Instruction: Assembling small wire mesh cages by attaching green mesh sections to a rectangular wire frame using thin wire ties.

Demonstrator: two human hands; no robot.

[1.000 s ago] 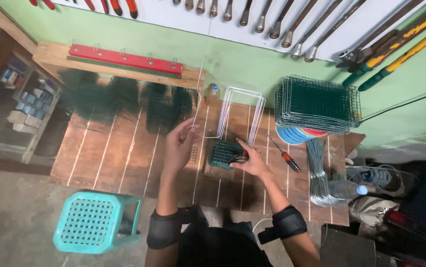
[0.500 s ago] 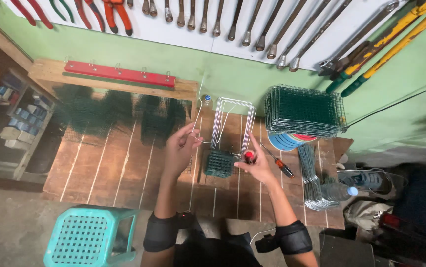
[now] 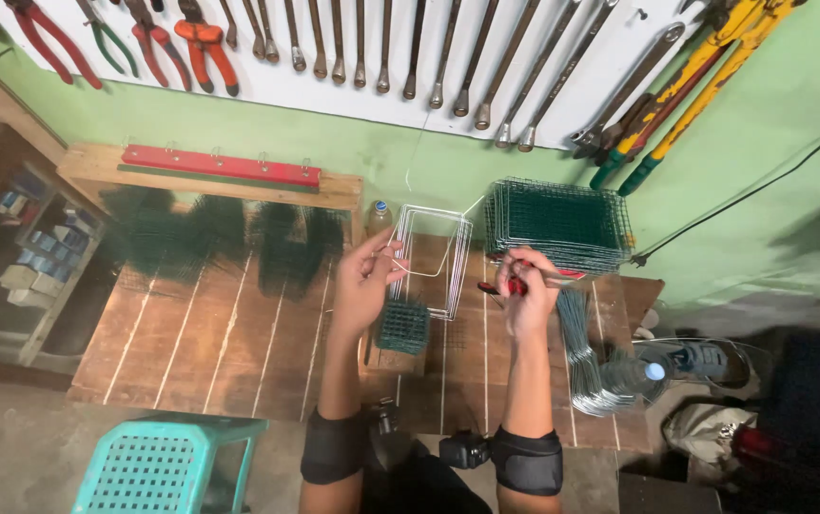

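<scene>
Small blue and pale boxes (image 3: pixel 34 257) sit stacked on the shelf at far left, their labels too blurred to make out. A clear bottle with a blue cap (image 3: pixel 634 373) lies at the table's right edge. The left hand (image 3: pixel 364 281) pinches a thin white wire (image 3: pixel 417 171) above a small green mesh basket (image 3: pixel 402 326) on the wooden table (image 3: pixel 210 352). The right hand (image 3: pixel 527 290) is clenched around red-handled pliers (image 3: pixel 503 286), their tip hidden.

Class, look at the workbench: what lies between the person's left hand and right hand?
In the head view, bent white wire frames lie on the bench between the left hand and the right hand.
</scene>
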